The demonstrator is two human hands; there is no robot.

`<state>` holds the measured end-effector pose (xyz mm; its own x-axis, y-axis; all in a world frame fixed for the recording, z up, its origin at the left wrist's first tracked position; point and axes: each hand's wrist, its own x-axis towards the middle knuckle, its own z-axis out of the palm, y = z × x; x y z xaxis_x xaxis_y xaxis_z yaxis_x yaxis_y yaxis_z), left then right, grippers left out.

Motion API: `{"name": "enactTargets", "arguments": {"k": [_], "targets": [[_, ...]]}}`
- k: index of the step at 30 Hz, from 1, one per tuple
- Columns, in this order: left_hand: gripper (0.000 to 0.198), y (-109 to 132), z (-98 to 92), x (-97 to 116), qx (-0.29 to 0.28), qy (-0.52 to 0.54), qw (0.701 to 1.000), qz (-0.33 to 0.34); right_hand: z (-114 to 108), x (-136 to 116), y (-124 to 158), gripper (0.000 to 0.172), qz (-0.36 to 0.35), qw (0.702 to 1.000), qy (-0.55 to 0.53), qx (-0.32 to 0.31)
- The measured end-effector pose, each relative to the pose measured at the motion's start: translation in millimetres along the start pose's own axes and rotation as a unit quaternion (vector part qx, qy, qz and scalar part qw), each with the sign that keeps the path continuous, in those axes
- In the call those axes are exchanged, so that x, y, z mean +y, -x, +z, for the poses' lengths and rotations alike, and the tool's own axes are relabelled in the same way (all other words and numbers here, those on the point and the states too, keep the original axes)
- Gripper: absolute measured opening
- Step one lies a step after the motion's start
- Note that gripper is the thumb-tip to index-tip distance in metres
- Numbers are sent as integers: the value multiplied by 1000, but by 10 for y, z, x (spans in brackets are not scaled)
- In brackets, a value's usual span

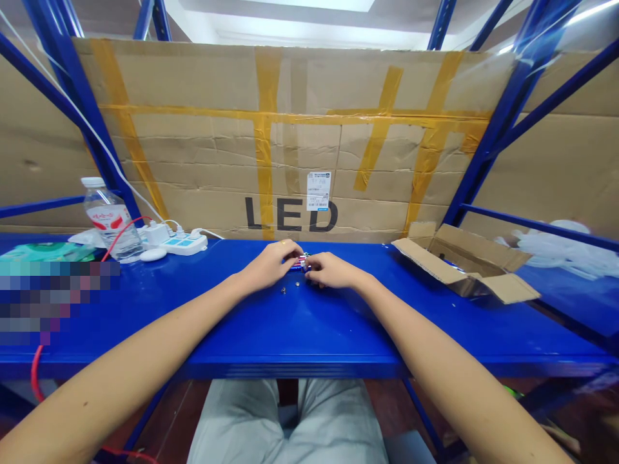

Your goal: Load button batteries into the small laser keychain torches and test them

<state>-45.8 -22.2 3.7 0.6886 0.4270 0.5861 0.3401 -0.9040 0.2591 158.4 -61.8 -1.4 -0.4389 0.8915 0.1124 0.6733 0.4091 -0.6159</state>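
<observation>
Forearms [188, 328], bare to the camera's edge, stretched from either side over the blue surface [232, 341] and met near its back edge. I watched the left hand [274, 264] grip a small red-and-silver piece [302, 261] between thumb and fingers, low over the surface. The right hand [333, 269] was bent in at the piece's right end, fingertips curled; whether they were clamped on it or only resting against it, I couldn't tell. Just in front of the hands lay two tiny metallic bits, a darker one [284, 291] and a paler one [298, 284], slightly apart.

Over to the left stood a clear bottle [112, 219] with a white cap, and beside it a white power strip [186, 243] had plugs pushed into it. A flat white disc [153, 255] lay near the bottle. Farther left was a green packet [43, 251], and a red cable [35, 377] dropped over the front edge. To the right sat a cardboard box [464, 258], its flaps spread open. Behind everything rose a big cardboard panel [203, 161] crossed with yellow tape, marked LED, with a white label [318, 191] above the letters.
</observation>
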Motion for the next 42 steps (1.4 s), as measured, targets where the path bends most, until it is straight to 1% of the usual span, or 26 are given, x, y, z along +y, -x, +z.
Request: {"name": "enactTargets", "arguments": {"k": [2, 4, 7, 9, 15, 23, 28, 31, 34, 36, 38, 39, 40, 42], "targets": [[12, -6, 7, 30, 18, -2, 1000, 25, 16, -12, -6, 11, 7, 999, -39, -6], [14, -5, 24, 49, 19, -3, 998, 52, 24, -24, -11, 4, 16, 997, -71, -9], [17, 0, 50, 53, 17, -3, 997, 78, 26, -26, -19, 8, 21, 995, -97, -11], [17, 1, 58, 44, 22, -2, 996, 83, 26, -20, -26, 9, 21, 993, -111, -16], [15, -4, 36, 42, 32, -2, 998, 62, 35, -30, -39, 10, 22, 985, -173, -11], [26, -3, -29, 135, -5, -21, 1000, 0, 10, -105, -10, 12, 35, 964, -263, 16], [29, 5, -29, 166, -19, -57, 998, -7, 2, -106, -9, 11, 42, 954, -296, 17], [29, 7, -22, 178, -36, -61, 997, -8, 9, -106, -13, 12, 42, 958, -284, 22], [29, 4, -23, 172, -30, -51, 998, -15, 10, -95, -22, 13, 46, 967, -246, 35], [28, -3, -33, 152, -15, -54, 998, -24, -1, -68, -30, 11, 54, 977, -199, 50], [25, -7, -45, 120, -17, -60, 997, -42, -21, -24, -35, 7, 57, 988, -127, 66], [23, -6, -50, 102, -33, -58, 996, -52, -31, 2, -37, 6, 53, 992, -84, 73], [22, -2, -52, 84, -60, -51, 995, -63, -41, 28, -37, 6, 45, 995, -42, 76], [20, 13, -46, 56, -135, -27, 988, -76, -55, 73, -34, 8, 26, 997, 24, 70]]}}
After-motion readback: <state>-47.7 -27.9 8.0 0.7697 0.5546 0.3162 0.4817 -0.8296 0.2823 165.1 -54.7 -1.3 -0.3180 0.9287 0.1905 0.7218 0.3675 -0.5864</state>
